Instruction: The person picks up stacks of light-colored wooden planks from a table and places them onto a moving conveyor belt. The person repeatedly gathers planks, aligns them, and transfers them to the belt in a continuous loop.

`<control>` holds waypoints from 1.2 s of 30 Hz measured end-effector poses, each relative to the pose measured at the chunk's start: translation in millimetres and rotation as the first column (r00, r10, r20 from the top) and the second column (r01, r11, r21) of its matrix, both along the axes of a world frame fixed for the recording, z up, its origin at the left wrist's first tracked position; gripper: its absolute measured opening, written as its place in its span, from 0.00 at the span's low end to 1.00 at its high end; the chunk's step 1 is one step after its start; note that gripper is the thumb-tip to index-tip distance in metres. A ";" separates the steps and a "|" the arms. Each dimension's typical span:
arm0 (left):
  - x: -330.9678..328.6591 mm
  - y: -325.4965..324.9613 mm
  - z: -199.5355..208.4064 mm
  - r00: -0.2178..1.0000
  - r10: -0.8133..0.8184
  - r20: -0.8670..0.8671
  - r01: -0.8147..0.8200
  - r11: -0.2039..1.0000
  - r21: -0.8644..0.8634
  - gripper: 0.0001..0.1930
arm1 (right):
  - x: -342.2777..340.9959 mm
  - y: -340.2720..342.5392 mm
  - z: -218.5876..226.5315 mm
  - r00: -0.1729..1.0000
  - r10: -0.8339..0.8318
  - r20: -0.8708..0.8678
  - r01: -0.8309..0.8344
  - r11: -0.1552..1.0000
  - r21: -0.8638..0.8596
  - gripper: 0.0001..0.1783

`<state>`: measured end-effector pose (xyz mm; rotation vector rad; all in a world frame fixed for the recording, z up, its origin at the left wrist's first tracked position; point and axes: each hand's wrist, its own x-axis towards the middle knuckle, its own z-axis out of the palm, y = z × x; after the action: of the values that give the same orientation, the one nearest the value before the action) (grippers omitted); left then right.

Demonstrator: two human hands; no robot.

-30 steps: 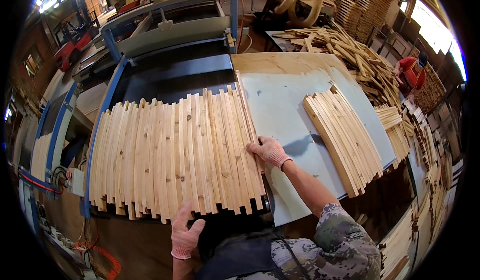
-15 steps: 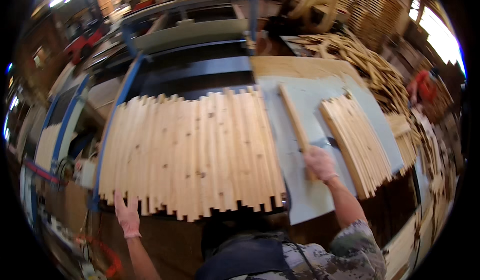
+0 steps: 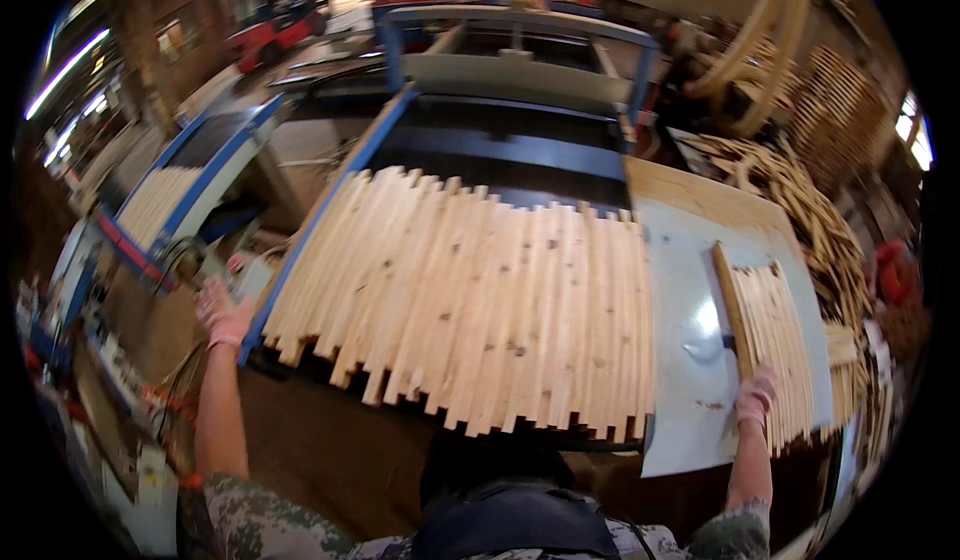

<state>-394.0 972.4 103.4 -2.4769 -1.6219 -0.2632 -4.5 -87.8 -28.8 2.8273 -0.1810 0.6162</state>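
Observation:
My left hand (image 3: 223, 312), in a pale pink glove, is off the wood, fingers spread, beside a small control box with a red button (image 3: 236, 263) left of the blue-framed table. My right hand (image 3: 757, 395), gloved alike, is closed round the near end of a wooden strip (image 3: 738, 310). That strip lies along the left side of a bunch of strips (image 3: 780, 350) on the pale blue sheet (image 3: 690, 400). A wide row of wooden strips (image 3: 470, 310), with uneven ends and dark knots, covers the near part of the table between my hands.
Beyond the row is the table's dark bed (image 3: 480, 145), under a blue frame with a grey crossbar (image 3: 515, 78). A heap of wood offcuts (image 3: 800, 195) lies at the far right. Another blue-edged conveyor (image 3: 205, 175) stands left. A red vehicle (image 3: 275, 30) is at the back.
My right hand has brought the loose strip rightward against the bunch. My left hand has left the row's near edge for the control box. The whole view has shifted.

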 end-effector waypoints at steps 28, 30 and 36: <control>-79.4 -327.4 -223.3 0.917 0.315 0.246 0.289 -0.100 -0.952 0.23 | -60.8 152.8 25.2 0.996 0.089 -0.008 -0.075 0.883 0.463 0.28; -99.0 -344.1 -285.4 0.931 0.328 0.159 0.168 0.002 -0.986 0.24 | -63.0 149.7 30.2 0.998 0.068 -0.012 -0.055 0.890 0.453 0.28; -139.0 -370.5 -321.4 0.924 0.382 0.028 -0.011 0.098 -0.995 0.25 | -61.4 151.3 25.1 0.997 0.072 -0.016 -0.057 0.891 0.450 0.28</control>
<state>-533.1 601.9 -218.0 -2.9563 -2.9769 0.9668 -65.9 63.5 -3.7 3.3016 -0.2537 0.6077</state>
